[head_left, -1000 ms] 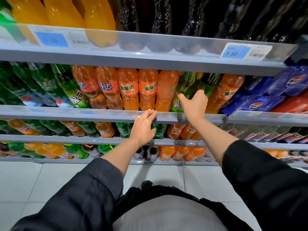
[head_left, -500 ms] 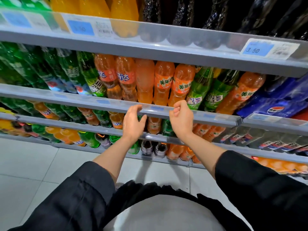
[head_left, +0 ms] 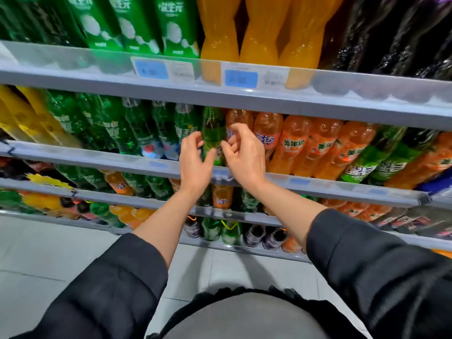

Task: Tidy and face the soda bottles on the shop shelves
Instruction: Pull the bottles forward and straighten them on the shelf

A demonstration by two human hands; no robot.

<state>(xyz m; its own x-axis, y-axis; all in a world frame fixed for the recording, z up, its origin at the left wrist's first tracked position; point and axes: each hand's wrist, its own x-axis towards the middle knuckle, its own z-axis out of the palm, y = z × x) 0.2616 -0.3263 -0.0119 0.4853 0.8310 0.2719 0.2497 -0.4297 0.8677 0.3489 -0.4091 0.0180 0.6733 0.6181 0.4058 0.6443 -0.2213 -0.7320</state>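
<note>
Head cam: both hands up at second shelf rail [head_left: 156, 165]. Green bottle [head_left: 212, 133] stands betw. the two hands, just past the fingertips. Left hand [head_left: 194, 162] has curled fingers at the bottle's left side, contact unclear. Right hand [head_left: 244, 155] has fingers bent at its right side; can't tell if gripping. Orange bottles [head_left: 293, 145] sit right of right-hand fingers.

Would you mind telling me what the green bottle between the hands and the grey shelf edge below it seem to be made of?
The green soda bottle looks like thin, glossy, translucent plastic: light glints off it and shows through. The grey shelf edge strip looks like matt painted metal, possibly plastic, with a clear, slightly frosted plastic rail on it.
</note>
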